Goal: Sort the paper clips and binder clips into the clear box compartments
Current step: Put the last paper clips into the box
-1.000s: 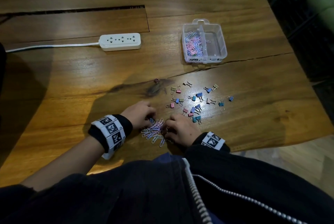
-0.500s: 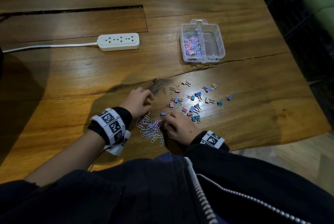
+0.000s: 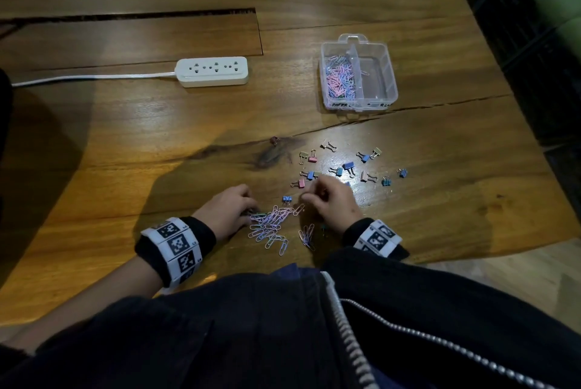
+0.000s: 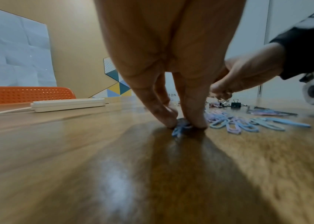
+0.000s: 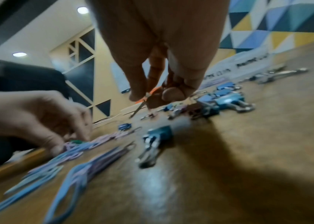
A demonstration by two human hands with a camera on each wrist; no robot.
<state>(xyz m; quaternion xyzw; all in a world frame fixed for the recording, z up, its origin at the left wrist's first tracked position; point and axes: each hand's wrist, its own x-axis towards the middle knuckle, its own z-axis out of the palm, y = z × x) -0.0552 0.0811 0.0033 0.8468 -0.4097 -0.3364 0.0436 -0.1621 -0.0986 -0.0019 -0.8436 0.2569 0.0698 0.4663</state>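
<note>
A pile of pastel paper clips (image 3: 270, 228) lies on the wooden table near me. My left hand (image 3: 248, 215) is at the pile's left edge, and its thumb and finger pinch a few blue paper clips (image 4: 180, 130) against the wood. My right hand (image 3: 309, 197) hovers just right of the pile and pinches a small binder clip (image 5: 155, 91) whose wire handle hangs down. Several coloured binder clips (image 3: 345, 167) are scattered beyond it. The clear box (image 3: 391, 74) stands further back, with paper clips (image 3: 339, 77) in its left compartment.
A white power strip (image 3: 212, 71) with its cord lies at the back left. A teal binder clip (image 5: 158, 134) sits under my right wrist. The table's front edge (image 3: 471, 252) runs close on the right, with floor beyond it.
My left hand came back toward me onto the paper clip pile. My right hand left the pile, moved forward and right, and rose off the table with a clip pinched.
</note>
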